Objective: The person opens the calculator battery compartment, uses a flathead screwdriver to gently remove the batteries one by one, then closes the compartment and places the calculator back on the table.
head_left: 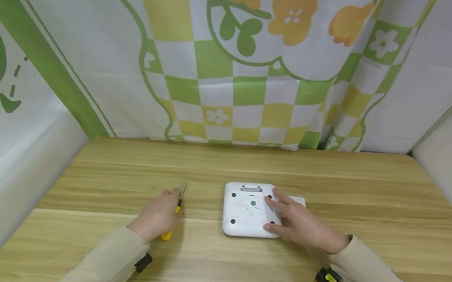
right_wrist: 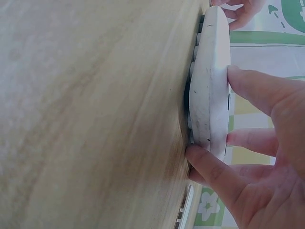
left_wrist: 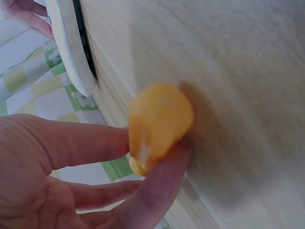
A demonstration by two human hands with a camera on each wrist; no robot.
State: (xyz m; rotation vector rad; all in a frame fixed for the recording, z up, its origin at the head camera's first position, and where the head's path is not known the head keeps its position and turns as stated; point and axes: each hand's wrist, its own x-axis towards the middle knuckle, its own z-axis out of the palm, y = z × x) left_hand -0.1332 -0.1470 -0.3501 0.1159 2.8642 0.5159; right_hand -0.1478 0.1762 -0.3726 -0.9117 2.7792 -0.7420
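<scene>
A white calculator (head_left: pixel 248 216) lies face down on the table, its keys showing underneath in the right wrist view. Its back has dark round feet, a green dot and an open slot near the far edge. My right hand (head_left: pixel 304 221) holds its right side, thumb and a finger on the back, other fingers at the far corner (right_wrist: pixel 217 95). To the left, my left hand (head_left: pixel 157 214) pinches a screwdriver (head_left: pixel 166 236) by its yellow and black handle (left_wrist: pixel 159 119). The metal shaft points away from me, close to the tabletop; the tip's shape is too small to tell.
A flat white piece (head_left: pixel 299 200) lies beyond the right hand, partly hidden by it; slots show along it in the right wrist view. The wooden table (head_left: pixel 197 265) ends at a checked green and yellow curtain (head_left: pixel 247 93). White sheets hang at both sides.
</scene>
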